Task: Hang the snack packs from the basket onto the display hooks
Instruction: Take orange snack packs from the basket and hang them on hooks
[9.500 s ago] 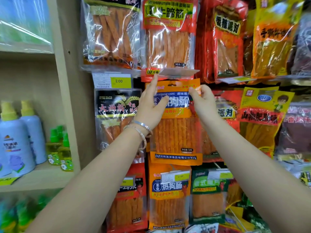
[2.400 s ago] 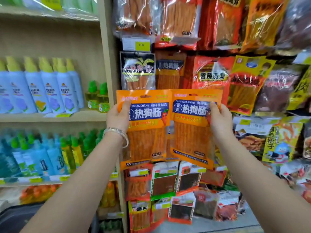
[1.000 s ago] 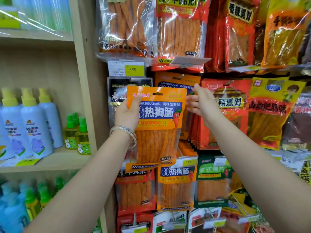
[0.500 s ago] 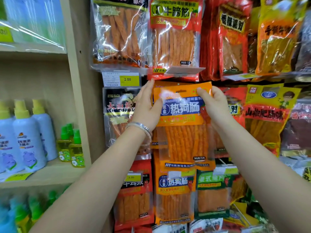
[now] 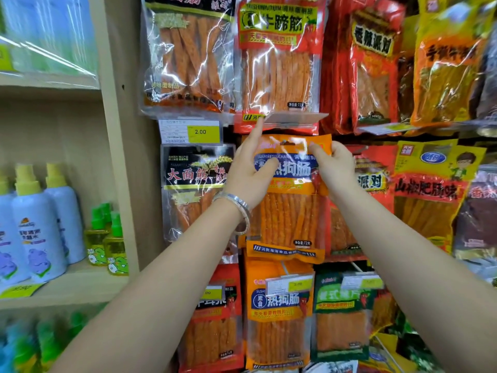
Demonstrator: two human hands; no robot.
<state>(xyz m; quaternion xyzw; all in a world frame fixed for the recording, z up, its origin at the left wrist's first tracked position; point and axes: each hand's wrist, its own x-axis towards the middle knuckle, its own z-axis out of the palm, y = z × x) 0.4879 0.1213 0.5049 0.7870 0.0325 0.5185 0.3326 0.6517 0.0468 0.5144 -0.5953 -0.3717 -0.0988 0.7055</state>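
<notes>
An orange snack pack [image 5: 291,214] with a blue label and red sticks inside is pressed against the display wall at centre. My left hand [image 5: 250,175] grips its upper left corner, index finger pointing up at the clear price-tag holder [image 5: 294,120] above. My right hand [image 5: 334,168] pinches its upper right corner. The hang hole sits at the pack's top edge between my hands. The hook itself is hidden behind the pack. The basket is out of view.
Other hanging snack packs surround it: a black one [image 5: 196,189] at left, red and yellow ones [image 5: 430,189] at right, an orange one [image 5: 279,313] below. A wooden upright [image 5: 121,157] separates shelves of spray bottles [image 5: 37,227] on the left.
Both hands have raised the orange pack slightly and pushed it closer to the wall, its top now just under the price-tag holder. My left index finger now reaches up to the holder.
</notes>
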